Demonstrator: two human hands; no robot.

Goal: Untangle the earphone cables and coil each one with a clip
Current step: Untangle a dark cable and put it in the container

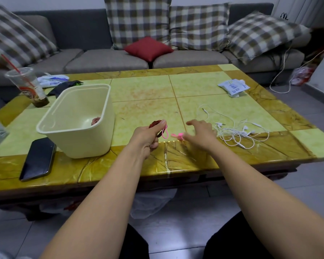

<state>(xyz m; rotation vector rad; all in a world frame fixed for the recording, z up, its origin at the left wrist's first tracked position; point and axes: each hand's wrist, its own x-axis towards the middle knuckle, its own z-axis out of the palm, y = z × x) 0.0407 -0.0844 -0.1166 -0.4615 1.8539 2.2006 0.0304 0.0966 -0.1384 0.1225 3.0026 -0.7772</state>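
My left hand (148, 136) grips a coiled dark red earphone cable (154, 123), with a pink clip loop (165, 132) hanging from it just above the table. My right hand (200, 132) hovers beside it with relaxed fingers and holds nothing. A second pink clip (178, 135) lies on the table between the two hands. A tangle of white earphone cables (238, 130) lies to the right of my right hand. Another coiled red cable (96, 120) sits inside the cream plastic tub (54, 126).
A black phone (38, 158) lies near the front left edge of the table. A plastic cup with a straw (27, 86) stands at the back left, near white packets and a dark cloth. A white packet (233, 87) sits at the back right. A sofa with cushions stands behind.
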